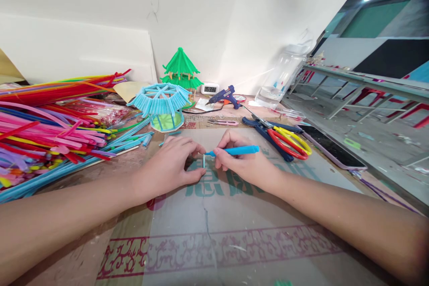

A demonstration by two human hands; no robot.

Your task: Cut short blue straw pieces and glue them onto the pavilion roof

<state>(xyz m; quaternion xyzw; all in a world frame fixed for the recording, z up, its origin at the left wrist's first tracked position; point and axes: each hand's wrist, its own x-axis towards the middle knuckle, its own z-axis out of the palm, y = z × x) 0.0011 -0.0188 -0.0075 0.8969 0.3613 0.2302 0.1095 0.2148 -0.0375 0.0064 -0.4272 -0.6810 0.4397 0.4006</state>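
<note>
My right hand [243, 163] grips a blue marker pen [241, 150], its tip pointing left. Between the thumb and fingers of my left hand [174, 161] stands a short, thin pale stick [204, 161]. The pen tip meets the upper part of the stick, or comes very close to it; I cannot tell which. Beyond my left hand is a light-blue pavilion-like model [161, 98] with a fuzzy, open-framed roof and a green base. Behind it rises a green tiered-roof model [181, 65].
Bundles of coloured pipe cleaners [50, 134] fill the left side. A blue glue gun [226, 96], a small digital clock [210, 88], red-and-yellow-handled scissors [290, 143], a phone [331, 145] and a clear bottle [279, 76] lie or stand at the back and right. A translucent sheet [254, 214] covers the tabletop.
</note>
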